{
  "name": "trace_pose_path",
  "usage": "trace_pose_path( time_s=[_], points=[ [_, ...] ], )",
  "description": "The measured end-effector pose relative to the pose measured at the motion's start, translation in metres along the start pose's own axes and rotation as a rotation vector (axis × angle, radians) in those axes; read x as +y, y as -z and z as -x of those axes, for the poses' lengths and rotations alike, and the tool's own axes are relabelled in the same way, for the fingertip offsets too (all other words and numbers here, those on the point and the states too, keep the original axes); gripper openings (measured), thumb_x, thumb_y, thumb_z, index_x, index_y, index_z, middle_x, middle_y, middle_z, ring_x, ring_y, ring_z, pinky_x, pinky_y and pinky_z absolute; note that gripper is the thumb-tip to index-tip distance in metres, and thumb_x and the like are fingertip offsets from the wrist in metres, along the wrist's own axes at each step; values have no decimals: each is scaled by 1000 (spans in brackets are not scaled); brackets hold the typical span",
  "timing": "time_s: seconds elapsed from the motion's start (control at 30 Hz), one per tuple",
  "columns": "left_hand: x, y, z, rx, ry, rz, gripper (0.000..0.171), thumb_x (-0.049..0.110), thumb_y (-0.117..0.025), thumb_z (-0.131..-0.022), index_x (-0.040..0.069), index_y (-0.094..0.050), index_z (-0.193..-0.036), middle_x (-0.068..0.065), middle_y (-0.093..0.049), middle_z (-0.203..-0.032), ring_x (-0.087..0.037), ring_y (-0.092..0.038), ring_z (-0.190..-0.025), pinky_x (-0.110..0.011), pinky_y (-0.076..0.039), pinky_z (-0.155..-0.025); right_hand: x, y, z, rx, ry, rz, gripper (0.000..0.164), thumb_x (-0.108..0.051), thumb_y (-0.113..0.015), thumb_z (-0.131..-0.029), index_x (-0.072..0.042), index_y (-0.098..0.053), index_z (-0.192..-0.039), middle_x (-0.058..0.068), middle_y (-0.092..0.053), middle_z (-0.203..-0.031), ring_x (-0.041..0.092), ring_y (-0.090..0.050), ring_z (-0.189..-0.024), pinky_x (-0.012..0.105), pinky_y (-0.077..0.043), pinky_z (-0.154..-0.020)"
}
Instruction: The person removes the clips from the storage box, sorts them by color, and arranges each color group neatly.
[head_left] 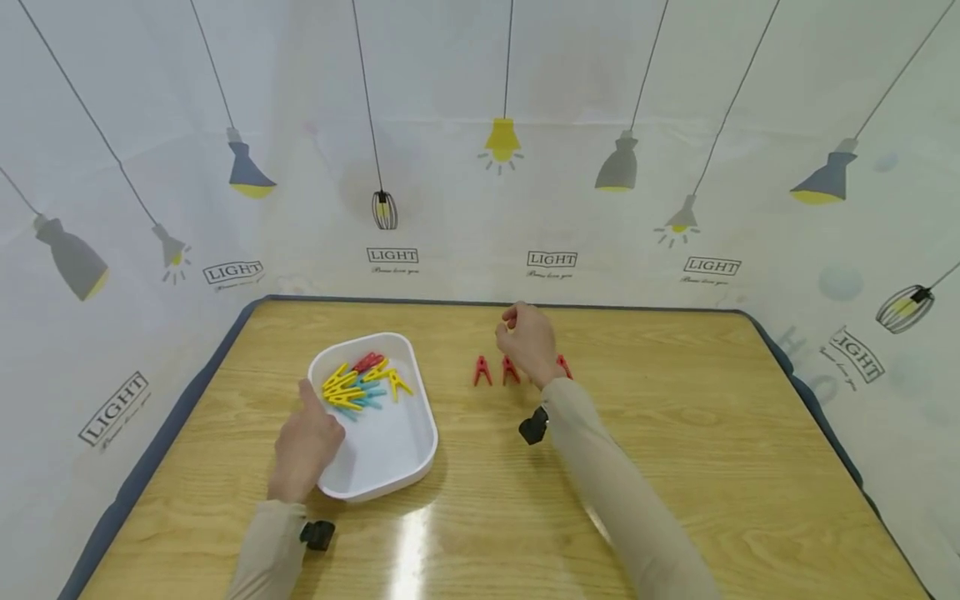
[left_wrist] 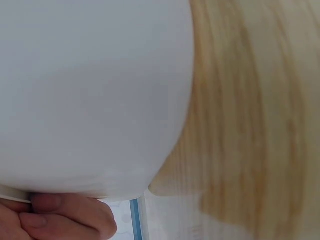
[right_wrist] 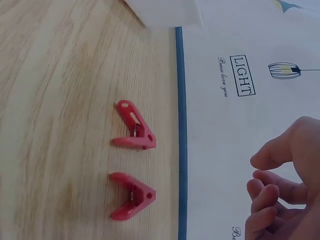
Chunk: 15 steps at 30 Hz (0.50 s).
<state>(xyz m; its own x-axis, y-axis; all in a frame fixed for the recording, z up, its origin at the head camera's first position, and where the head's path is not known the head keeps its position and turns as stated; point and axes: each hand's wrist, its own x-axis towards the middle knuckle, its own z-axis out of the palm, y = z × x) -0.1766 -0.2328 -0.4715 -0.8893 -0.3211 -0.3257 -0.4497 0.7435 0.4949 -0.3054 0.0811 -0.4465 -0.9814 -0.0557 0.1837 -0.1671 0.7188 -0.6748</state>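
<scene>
Loose red pegs could be brushed out of line beneath the right hand

At the left, the side wall of the white tray (head_left: 384, 467) is grasped by the left hand (head_left: 306, 442), with fingers curled against its outside, as is seen in the left wrist view. If that wall were pulled or pressed hard, the tray could be tipped or slid and its contents shaken together.

Inside the tray, toward the far end, yellow pegs (head_left: 345, 399), blue pegs (head_left: 372, 392) and a small red cluster (head_left: 368, 362) are heaped. Because they are overlapped, the wrong colour could be picked up, or a neighbour dragged along.

Right of the tray, on the wooden table (head_left: 712, 433), the first red peg (head_left: 482, 367) and the second red peg (head_left: 510, 367) are set side by side, apart, legs pointed toward the person. They could be knocked askew by a low sweep of the wrist camera (head_left: 533, 426).

Over the far table edge, the right hand (head_left: 531, 340) is held with fingers loosely bent; nothing is seen in its grasp. Beyond it, another red peg (head_left: 563, 364) is partly hidden by the wrist, so it could be struck unseen.
</scene>
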Motion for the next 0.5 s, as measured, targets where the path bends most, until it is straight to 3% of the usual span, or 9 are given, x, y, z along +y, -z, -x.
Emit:
trace_pose_path(
  time_s=[0.5],
  points=[
    [-3, 0, -2, 23, -17, -13, 80, 11, -49, -98, 1, 5, -156, -29, -57, -97, -30, -61, -73, -29, -48, -51, -38, -29, 0, -80, 61, -43, 15, -17, -62, -93, -5, -67, -102, 11, -68, -99, 27, -62, -91, 39, -52, -81]
  ],
)
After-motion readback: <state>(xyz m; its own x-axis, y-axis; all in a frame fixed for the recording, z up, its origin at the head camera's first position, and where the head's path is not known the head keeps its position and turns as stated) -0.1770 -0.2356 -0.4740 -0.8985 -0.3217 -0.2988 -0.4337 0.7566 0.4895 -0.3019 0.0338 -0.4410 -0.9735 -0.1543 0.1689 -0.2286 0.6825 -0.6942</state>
